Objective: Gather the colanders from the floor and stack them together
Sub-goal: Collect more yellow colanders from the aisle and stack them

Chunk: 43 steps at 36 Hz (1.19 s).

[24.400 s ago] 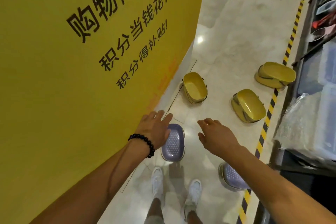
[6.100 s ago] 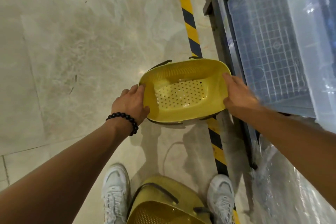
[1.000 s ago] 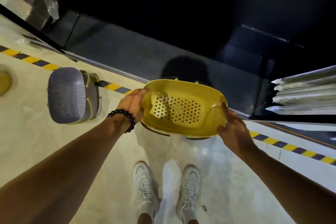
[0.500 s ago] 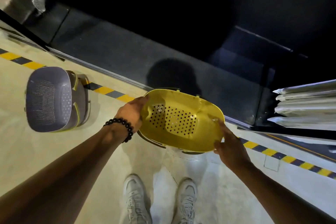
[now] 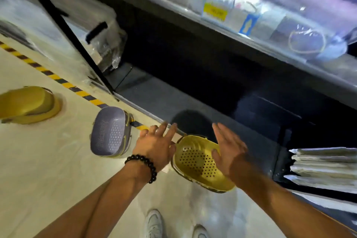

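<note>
My left hand (image 5: 156,146) and my right hand (image 5: 230,152) are both spread flat with straight fingers, holding nothing, one on each side of the yellow colander (image 5: 199,162). It sits tilted at the edge of the floor (image 5: 48,170) by the dark bottom shelf (image 5: 193,102), perforated inside facing up. A purple colander (image 5: 111,134) lies overturned just left of my left hand, near the striped floor tape (image 5: 58,79). Another yellow colander (image 5: 27,104) lies upside down farther left.
</note>
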### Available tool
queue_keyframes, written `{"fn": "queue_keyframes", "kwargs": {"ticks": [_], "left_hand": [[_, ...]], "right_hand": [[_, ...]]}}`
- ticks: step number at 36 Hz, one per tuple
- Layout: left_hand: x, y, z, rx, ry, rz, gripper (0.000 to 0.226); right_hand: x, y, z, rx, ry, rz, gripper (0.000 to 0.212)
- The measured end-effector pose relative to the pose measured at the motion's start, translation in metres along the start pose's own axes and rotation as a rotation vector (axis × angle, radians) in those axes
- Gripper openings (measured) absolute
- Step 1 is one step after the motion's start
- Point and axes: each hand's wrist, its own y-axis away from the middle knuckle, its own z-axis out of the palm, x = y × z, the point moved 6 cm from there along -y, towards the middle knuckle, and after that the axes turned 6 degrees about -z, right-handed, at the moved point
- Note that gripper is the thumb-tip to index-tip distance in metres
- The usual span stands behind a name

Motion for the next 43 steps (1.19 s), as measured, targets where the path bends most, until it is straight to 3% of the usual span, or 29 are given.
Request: {"fn": "queue_keyframes", "kwargs": {"ticks": [8, 12, 15, 22, 30, 43], "left_hand": [[-0.072, 0.109, -0.177, 0.212, -0.059, -0.191, 0.065], [-0.113, 0.199, -0.244, 0.304, -0.049, -0.313, 0.064], [-0.147, 0.264, -0.277, 0.333, -0.038, -0.408, 0.061], [-0.226, 0.375, -0.322, 0.369, -0.05, -0.591, 0.062], [-0.326, 0.465, -0.347, 0.381, -0.105, -0.655, 0.066], [-0.469, 0.494, -0.382, 0.391, -0.165, -0.724, 0.066]], "right_hand": [[-0.157, 0.015, -0.156, 0.103, 0.225, -0.326, 0.074], [-0.239, 0.038, -0.203, 0.011, 0.341, -0.526, 0.071], [-0.296, 0.057, -0.229, 0.032, 0.42, -0.67, 0.072], [-0.434, 0.077, -0.267, 0.106, 0.394, -0.845, 0.073], [-0.579, 0.1, -0.27, 0.081, 0.416, -0.971, 0.071], [-0.733, 0.039, -0.28, 0.136, 0.418, -1.027, 0.069]]}}
